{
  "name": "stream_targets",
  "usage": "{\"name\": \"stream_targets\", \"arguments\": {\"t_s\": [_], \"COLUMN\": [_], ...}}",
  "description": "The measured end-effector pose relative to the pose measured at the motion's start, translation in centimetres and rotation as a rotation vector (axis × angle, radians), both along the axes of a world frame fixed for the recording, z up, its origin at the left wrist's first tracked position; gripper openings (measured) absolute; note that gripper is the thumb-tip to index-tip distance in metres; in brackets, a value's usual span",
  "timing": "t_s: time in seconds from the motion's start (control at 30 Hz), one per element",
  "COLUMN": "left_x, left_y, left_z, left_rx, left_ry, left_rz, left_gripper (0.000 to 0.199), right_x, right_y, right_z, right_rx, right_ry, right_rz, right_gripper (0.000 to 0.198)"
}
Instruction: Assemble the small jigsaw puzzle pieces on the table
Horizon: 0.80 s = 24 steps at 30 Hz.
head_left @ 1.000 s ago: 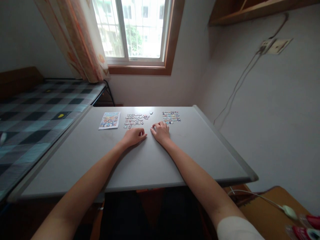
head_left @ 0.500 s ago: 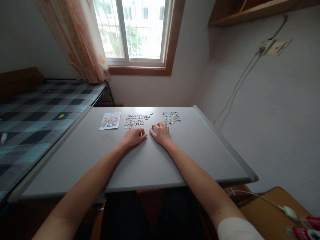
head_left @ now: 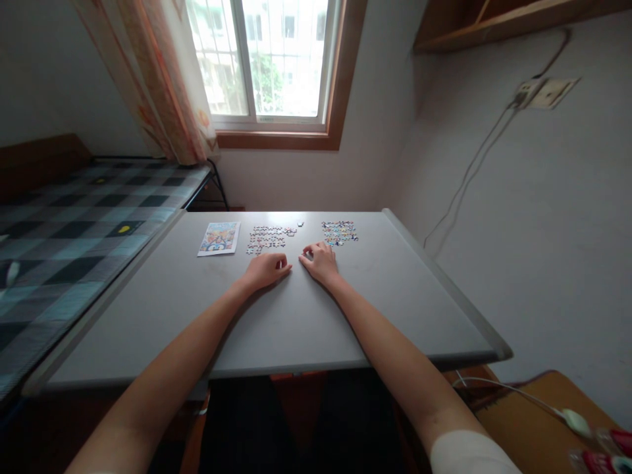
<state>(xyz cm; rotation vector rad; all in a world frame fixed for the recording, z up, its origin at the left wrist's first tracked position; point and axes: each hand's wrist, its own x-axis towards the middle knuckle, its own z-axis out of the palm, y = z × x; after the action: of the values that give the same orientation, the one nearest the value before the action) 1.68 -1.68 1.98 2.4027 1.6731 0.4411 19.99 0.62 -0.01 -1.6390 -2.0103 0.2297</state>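
My left hand (head_left: pixel 268 270) rests on the grey table, its fingers curled in, with no object visible at the thumb and forefinger. It lies just below a group of jigsaw pieces (head_left: pixel 266 239) laid out in rows. To its right, my right hand (head_left: pixel 320 261) also touches the tabletop with bent fingers and thumb drawn together; whatever its fingertips hold is too small to make out. Beyond it sits a second group of jigsaw pieces (head_left: pixel 340 230). One single piece (head_left: pixel 301 224) lies apart between the groups, toward the far edge.
A colourful picture sheet (head_left: pixel 219 238) lies left of the pieces. The table (head_left: pixel 291 329) has a raised rim at both sides. A bed (head_left: pixel 123 197) stands to the left, and a cable (head_left: pixel 464 174) hangs on the right wall.
My right hand has shifted slightly right, widening the space between the hands. The left hand stays almost in place, and the view has moved a little.
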Motion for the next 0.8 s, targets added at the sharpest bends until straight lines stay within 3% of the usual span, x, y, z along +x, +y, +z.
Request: {"name": "stream_targets", "arguments": {"t_s": [0.63, 0.8], "left_x": [0.03, 0.03], "left_y": [-0.12, -0.19], "left_z": [0.23, 0.34], "left_rx": [-0.004, -0.004], "left_ry": [0.013, 0.011], "left_rz": [0.004, -0.003], "left_gripper": [0.032, 0.032], "right_x": [0.51, 0.69], "right_y": [0.14, 0.09], "right_z": [0.08, 0.21], "right_rx": [-0.012, 0.000], "right_ry": [0.055, 0.063], "right_rz": [-0.071, -0.119], "right_gripper": [0.025, 0.034]}}
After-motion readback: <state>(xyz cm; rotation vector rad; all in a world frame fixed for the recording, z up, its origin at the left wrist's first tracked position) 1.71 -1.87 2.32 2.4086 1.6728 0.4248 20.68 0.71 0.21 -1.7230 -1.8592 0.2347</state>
